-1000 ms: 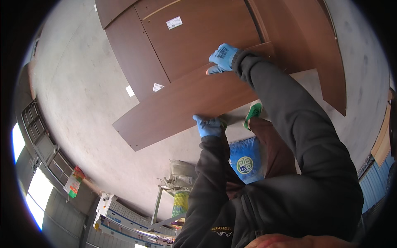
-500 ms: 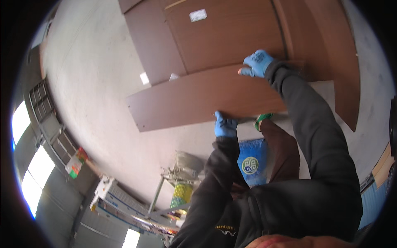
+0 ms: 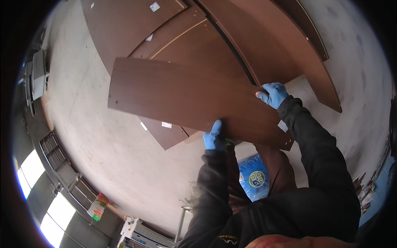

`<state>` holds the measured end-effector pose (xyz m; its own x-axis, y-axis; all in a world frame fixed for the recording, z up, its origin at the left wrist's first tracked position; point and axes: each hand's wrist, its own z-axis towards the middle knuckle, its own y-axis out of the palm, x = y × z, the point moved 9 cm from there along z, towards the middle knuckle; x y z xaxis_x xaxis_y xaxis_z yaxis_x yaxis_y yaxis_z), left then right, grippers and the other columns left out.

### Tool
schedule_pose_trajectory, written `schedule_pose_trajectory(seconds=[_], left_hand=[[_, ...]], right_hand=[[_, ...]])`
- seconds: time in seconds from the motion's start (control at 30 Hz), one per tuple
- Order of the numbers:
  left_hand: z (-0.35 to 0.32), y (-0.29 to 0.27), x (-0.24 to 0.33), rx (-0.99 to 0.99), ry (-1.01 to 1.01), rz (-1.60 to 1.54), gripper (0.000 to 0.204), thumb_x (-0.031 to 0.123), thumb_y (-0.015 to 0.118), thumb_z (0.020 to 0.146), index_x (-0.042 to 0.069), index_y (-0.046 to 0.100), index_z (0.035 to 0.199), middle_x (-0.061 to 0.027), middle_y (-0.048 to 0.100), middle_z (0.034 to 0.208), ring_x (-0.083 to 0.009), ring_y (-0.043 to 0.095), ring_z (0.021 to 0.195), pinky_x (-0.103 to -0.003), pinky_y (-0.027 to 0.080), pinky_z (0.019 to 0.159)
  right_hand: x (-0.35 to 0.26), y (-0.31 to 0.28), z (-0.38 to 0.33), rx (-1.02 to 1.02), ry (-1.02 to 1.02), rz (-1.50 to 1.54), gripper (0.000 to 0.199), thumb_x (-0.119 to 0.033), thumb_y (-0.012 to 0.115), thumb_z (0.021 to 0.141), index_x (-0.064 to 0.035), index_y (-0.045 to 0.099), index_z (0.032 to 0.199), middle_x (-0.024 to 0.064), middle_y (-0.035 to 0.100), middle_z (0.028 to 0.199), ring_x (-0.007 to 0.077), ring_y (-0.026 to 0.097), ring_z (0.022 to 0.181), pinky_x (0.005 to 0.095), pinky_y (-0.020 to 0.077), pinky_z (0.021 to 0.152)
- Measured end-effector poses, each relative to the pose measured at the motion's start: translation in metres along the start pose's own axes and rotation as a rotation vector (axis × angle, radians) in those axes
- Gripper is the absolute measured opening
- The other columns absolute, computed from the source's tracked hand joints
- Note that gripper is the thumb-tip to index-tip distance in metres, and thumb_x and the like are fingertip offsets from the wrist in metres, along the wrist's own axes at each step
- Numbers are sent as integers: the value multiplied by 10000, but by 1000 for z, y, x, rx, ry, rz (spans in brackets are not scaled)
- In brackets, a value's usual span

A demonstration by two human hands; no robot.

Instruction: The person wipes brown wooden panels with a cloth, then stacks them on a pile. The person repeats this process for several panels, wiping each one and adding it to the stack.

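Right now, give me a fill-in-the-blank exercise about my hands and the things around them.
1. The left hand and the right hand are both gloved in ____.
2. The held panel is coloured ____.
3. The panel's long edge nearer the person is gripped by the ____ hand.
4. The bag lies between the person's two ____.

Missing words: blue; brown; left; legs.

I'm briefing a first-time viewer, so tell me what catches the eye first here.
The long brown wood-grain panel stands out first, spanning the middle of the view, with the blue-gloved left hand at its near edge and the blue-gloved right hand at its right end. Next comes the bright blue printed bag, between the person's legs.
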<state>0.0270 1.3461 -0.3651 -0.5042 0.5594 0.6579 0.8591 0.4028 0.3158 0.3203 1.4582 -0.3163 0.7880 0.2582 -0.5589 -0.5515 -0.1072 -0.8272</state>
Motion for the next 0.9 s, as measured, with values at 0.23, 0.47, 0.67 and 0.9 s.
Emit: schedule_pose_trajectory(seconds=[0.23,0.47,0.67,0.9], left_hand=[[28,94,2,-179,-9,93,438,87,729,940,-11,637,1356,-105,698,1262,-254,670,1147,-398,536,1017],[68,157,-56,-296,-153,161,475,32,745,919,4,623,1377,-110,695,1279,-270,671,1169,-405,535,1043],[118,221,-81,-393,-194,197,465,-1,744,903,10,640,1356,-105,705,1268,-257,680,1156,-404,551,1020],[174,273,-112,-397,-251,258,404,17,725,923,13,651,1320,-118,726,1225,-288,714,1089,-403,571,970]], right_hand=[[127,-151,-13,423,353,-710,849,-326,884,776,-101,514,1507,140,424,1650,367,442,1476,556,359,1201],[275,-171,-22,36,953,-423,567,-468,646,993,-198,563,1485,163,691,1366,362,646,1259,507,510,1061],[291,-198,-25,217,871,-490,544,-496,628,1004,-201,587,1460,164,691,1370,375,665,1229,521,542,1010],[316,-179,-32,313,912,-646,438,-478,610,1005,-245,629,1376,145,727,1280,381,700,1153,530,575,949]])
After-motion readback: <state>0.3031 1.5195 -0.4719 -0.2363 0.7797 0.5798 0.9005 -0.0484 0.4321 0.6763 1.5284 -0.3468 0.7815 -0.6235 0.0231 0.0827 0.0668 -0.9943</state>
